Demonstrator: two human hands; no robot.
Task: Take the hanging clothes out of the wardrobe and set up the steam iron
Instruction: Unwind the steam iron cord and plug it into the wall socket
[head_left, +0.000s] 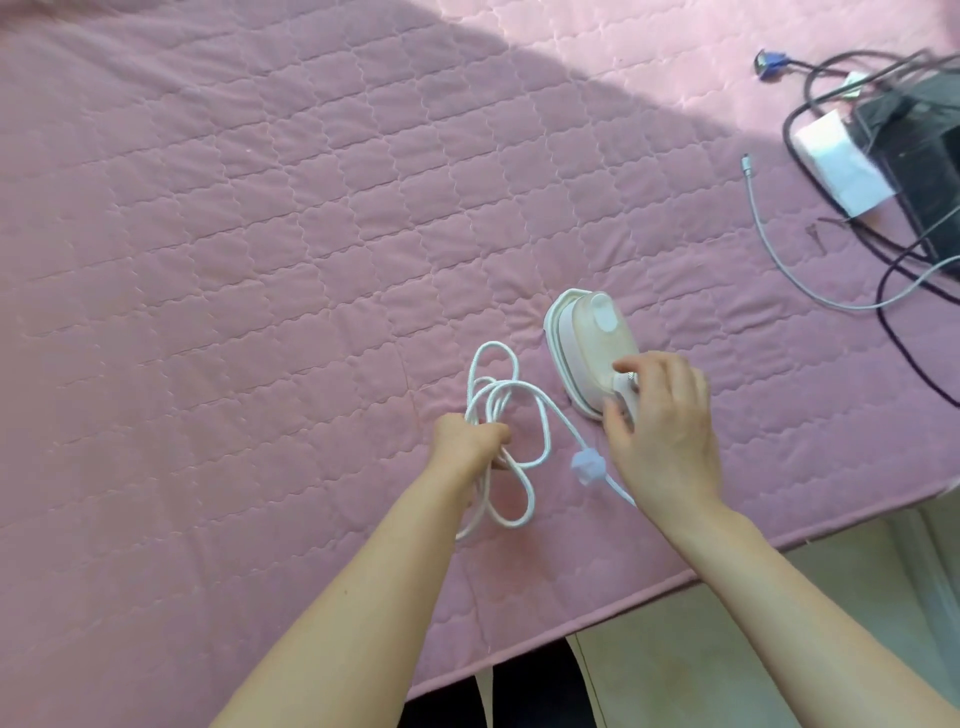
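- Small pink and white steam iron (592, 349) lying on the pink quilted bed cover (234, 249), near the cover's front edge, nose pointing away from the camera.
- White button or cap on top of the iron toward its far end; white base edge showing along its left side.
- Right hand (662, 431) resting on the near end of the iron, fingertips (626, 366) touching the top of the body, thumb curled in at the rear where the cord comes out; loosely grasping the iron's back end rather than clenched.
- White cord (498, 410) running from the rear of the iron under the right hand, then leftward into several loose loops spread on the cover.
- Pale tie or clip (588, 465) sitting on the cord just left of the right wrist; blurred, exact kind unclear.
- Left hand (470, 434) closed around the bundle of cord loops, fingers curled tight, loops sticking out above and below the fist.
- Both forearms bare, reaching in from the lower edge.
- Far right of the cover, well apart from the iron: black box (922, 156), white adapter (844, 163), tangled dark cables (893, 270), a grey cable (779, 254) and a blue plug (768, 62).
- Pale floor (727, 639) below the front edge of the bed.
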